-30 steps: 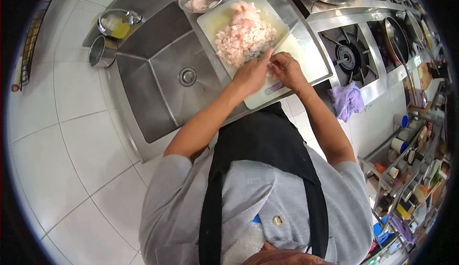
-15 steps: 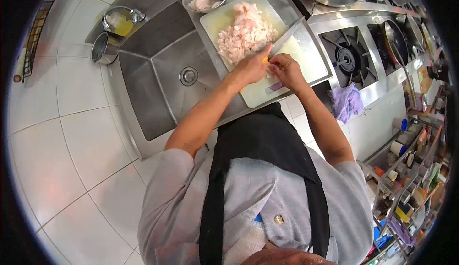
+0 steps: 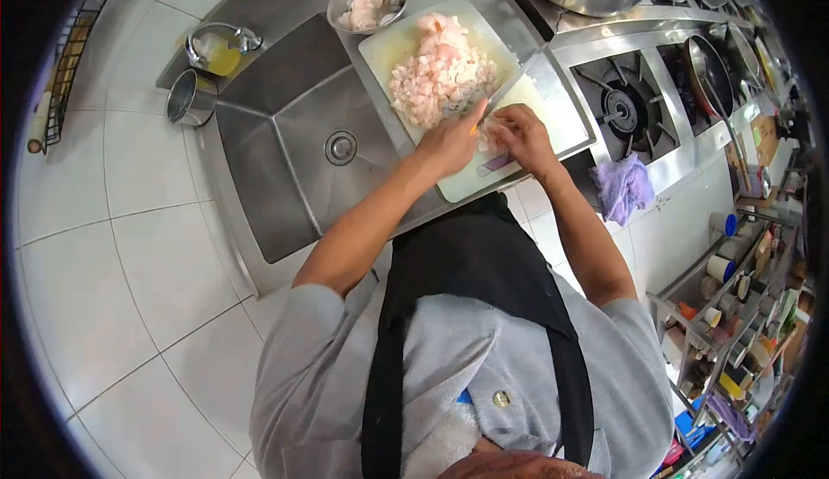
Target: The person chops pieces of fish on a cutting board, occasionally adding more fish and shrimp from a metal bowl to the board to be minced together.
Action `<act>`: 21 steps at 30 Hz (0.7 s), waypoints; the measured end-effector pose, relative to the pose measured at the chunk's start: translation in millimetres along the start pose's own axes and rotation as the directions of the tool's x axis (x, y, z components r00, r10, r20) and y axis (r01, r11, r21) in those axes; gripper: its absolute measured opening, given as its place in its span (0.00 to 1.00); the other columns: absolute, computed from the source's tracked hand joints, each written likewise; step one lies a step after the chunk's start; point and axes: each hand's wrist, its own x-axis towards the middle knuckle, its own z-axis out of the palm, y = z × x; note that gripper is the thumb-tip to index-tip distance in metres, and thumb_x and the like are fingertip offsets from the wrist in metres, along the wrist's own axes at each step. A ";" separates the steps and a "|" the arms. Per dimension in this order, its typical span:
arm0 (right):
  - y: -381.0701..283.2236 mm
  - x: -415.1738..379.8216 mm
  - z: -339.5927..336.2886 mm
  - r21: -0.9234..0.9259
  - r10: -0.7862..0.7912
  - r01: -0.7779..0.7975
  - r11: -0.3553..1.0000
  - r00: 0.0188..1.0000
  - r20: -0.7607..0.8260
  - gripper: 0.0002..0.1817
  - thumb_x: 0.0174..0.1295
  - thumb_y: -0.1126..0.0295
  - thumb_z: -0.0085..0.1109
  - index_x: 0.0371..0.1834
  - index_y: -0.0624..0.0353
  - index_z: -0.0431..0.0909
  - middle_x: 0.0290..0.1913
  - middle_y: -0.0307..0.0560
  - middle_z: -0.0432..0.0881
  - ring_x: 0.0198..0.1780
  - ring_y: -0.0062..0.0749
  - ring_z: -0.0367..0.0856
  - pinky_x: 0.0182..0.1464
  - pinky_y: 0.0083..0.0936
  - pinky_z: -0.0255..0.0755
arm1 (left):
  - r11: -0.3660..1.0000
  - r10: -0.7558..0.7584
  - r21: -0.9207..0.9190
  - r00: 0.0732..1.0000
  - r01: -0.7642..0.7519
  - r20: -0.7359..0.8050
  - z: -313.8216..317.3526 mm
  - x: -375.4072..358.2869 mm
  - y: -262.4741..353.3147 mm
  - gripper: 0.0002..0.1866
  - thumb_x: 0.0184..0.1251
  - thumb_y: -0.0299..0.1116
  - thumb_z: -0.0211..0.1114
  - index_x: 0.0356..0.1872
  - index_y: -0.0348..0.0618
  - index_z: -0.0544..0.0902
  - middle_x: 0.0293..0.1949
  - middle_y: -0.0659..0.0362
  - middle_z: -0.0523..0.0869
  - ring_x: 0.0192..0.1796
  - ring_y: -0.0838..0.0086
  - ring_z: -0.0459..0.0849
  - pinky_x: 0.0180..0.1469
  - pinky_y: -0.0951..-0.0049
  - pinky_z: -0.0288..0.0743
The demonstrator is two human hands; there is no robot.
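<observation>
My left hand [image 3: 447,146] is closed around the handle of a knife, a bit of yellow showing at the grip. Its blade [image 3: 503,90] points up and to the right over the cutting board [image 3: 471,187]. Beside it, the bent fingers of my right hand [image 3: 525,140] press on a small pale piece of raw meat [image 3: 489,139], partly hidden by the fingers. A heap of diced raw meat [image 3: 432,82], with larger pieces at its top, lies on the board beyond my left hand. Near my right hand is a purple strip [image 3: 495,164] whose kind I cannot make out.
A steel sink [image 3: 302,151] lies left of the board. Behind it stands a metal bowl [image 3: 332,4] holding pale meat. To the right are a gas burner [image 3: 626,109], a purple cloth [image 3: 623,187] and a pan [image 3: 708,73]. A metal pot [image 3: 192,97] sits at the sink's left edge.
My left hand has shifted slightly down, and the knife blade has turned to look narrower. My right hand has moved a little, with more of the meat piece showing beside its fingers.
</observation>
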 end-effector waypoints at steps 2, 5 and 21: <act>2.0 -11.9 5.1 0.037 0.057 -0.055 0.998 0.998 -0.038 0.11 0.62 0.73 0.65 0.46 0.63 0.82 0.46 0.55 0.82 0.49 0.50 0.82 0.52 0.37 0.77 | 0.998 -0.061 0.025 0.997 0.060 0.041 -5.5 -37.4 1.9 0.33 0.76 0.31 0.55 0.80 0.54 0.57 0.59 0.37 0.80 0.57 0.39 0.81 0.55 0.50 0.75; -7.0 -10.9 7.7 -0.014 0.000 0.000 1.000 1.000 0.007 0.08 0.60 0.75 0.65 0.42 0.62 0.81 0.43 0.55 0.81 0.49 0.53 0.81 0.52 0.39 0.77 | 0.973 -0.217 0.129 0.951 0.193 0.218 -30.3 -67.8 29.2 0.34 0.76 0.31 0.55 0.81 0.53 0.57 0.61 0.37 0.79 0.57 0.39 0.81 0.56 0.50 0.75; -19.6 -10.5 12.3 -0.088 0.081 -0.085 0.992 0.996 -0.047 0.20 0.60 0.67 0.69 0.55 0.59 0.78 0.49 0.59 0.79 0.47 0.51 0.83 0.49 0.42 0.80 | 0.999 -0.044 -0.003 0.994 0.044 -0.101 -12.5 -40.4 -6.4 0.35 0.73 0.31 0.59 0.80 0.48 0.58 0.55 0.36 0.82 0.55 0.41 0.83 0.54 0.51 0.77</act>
